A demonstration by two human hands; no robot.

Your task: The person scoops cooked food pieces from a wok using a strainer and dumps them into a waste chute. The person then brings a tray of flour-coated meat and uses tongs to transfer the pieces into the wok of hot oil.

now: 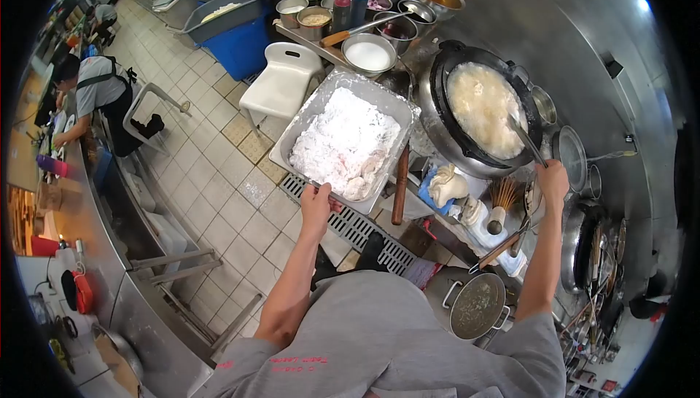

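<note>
My left hand (319, 207) grips the near rim of a metal tray (282, 151). White powder (343, 132) fills the tray, with pale floured pieces (359, 183) at its near right side. In my right hand (552, 179) is the handle of a metal utensil (529, 143), whose far end dips into a wok (441, 103) of bubbling, foamy oil (481, 106). The tip of the utensil is hidden in the foam. A wooden handle (400, 186) slants down between tray and wok.
Bowls of ingredients, a white-filled bowl (370, 55) and bottles (341, 12) stand beyond the tray. A white stool (281, 81) is left of it. A pot (477, 307) stands below my right arm. Another person (98, 81) leans over the left counter (102, 252).
</note>
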